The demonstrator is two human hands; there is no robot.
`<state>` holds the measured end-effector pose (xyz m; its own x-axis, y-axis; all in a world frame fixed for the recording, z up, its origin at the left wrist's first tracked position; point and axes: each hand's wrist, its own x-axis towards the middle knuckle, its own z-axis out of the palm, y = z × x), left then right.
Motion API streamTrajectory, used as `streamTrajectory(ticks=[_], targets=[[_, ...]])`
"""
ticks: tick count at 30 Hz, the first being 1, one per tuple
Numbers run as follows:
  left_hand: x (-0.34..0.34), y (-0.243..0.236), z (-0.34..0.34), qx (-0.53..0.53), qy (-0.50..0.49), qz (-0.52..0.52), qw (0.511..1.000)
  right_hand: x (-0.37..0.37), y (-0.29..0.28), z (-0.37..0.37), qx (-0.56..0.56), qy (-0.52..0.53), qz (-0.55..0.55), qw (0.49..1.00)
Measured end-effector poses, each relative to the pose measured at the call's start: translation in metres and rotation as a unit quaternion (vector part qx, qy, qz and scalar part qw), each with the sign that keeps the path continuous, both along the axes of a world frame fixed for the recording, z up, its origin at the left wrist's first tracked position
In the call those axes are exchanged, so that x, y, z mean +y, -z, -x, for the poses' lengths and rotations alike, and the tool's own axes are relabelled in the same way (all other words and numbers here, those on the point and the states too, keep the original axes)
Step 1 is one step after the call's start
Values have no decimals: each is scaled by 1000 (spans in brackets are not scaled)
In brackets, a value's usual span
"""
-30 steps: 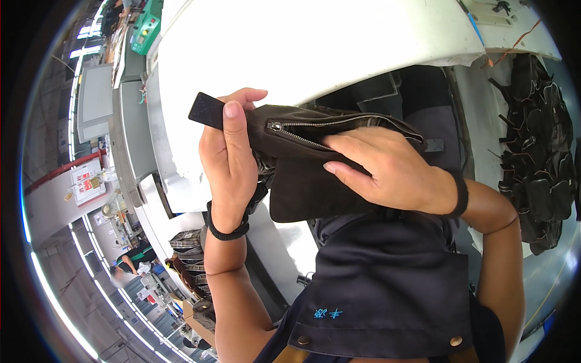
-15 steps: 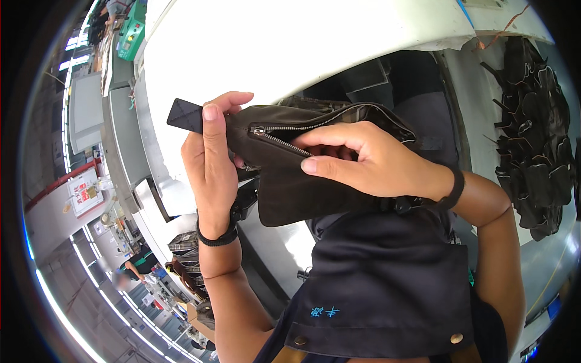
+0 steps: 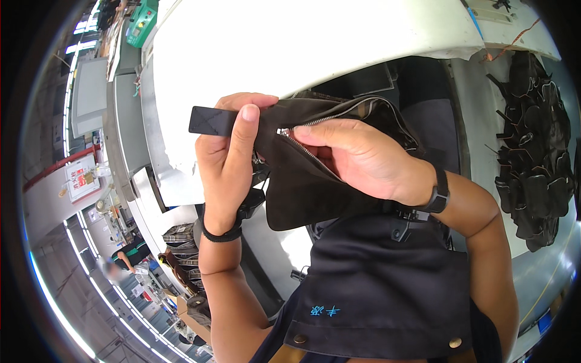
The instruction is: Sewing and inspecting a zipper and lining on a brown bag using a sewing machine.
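A dark brown zippered pouch (image 3: 302, 202) is held up in front of me, its zipper partly undone and a checked lining showing inside. My left hand (image 3: 227, 160) grips the pouch's left end, thumb on top. From that grip a black tab (image 3: 209, 122) with cross stitching sticks out to the left. My right hand (image 3: 375, 160) pinches at the zipper (image 3: 283, 131) near its slider, the thumb by the metal teeth. The other right fingers reach into the opening and are partly hidden.
A white worktable (image 3: 242, 48) spreads out beyond the pouch. Many dark pieces hang or lie in a heap (image 3: 535, 151) at the right. More checked bags (image 3: 181, 242) are stacked at the lower left. Farther left, a person (image 3: 127, 257) works among benches.
My right hand has shifted left along the zipper, and its thumb has moved up from the lower edge to beside the slider. My left hand and the tab have moved slightly right.
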<state>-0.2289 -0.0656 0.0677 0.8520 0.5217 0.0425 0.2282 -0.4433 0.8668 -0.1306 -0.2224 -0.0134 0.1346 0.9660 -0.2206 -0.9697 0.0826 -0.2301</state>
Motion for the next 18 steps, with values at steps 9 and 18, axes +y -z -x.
streamTrajectory(ticks=[9,18], targets=[[0,-28,33,28,31,120,992,-7,-29,19,-84,17,21,996],[-14,-30,68,-15,55,60,997,-13,-48,40,-170,34,38,984]])
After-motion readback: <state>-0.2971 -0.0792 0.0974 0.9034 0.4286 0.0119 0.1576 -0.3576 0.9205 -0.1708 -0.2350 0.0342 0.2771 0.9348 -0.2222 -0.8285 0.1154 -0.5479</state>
